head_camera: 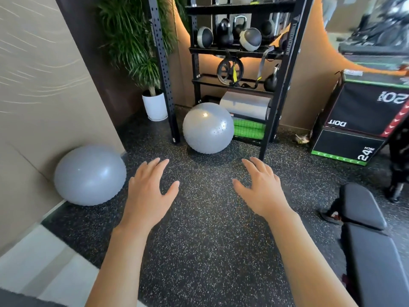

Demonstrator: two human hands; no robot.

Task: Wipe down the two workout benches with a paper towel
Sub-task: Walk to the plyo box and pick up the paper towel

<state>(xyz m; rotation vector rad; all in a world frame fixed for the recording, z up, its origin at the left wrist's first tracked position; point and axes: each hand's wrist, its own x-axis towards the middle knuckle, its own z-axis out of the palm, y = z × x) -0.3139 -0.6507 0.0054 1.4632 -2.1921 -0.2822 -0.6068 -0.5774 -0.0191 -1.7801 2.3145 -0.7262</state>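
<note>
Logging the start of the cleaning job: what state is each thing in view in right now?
Left hand: open, fingers spread, holds nothing.
Right hand: open, holds nothing.
Workout bench: at right edge, untouched, nothing on it.
Smooth grey ball: on floor against the wall.
Studded grey ball: on floor at the rack.
Paper towel: not in view.

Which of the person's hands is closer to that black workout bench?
Right. The right hand hovers open just left of the bench; the left hand is farther away, nearer the grey ball.
</note>
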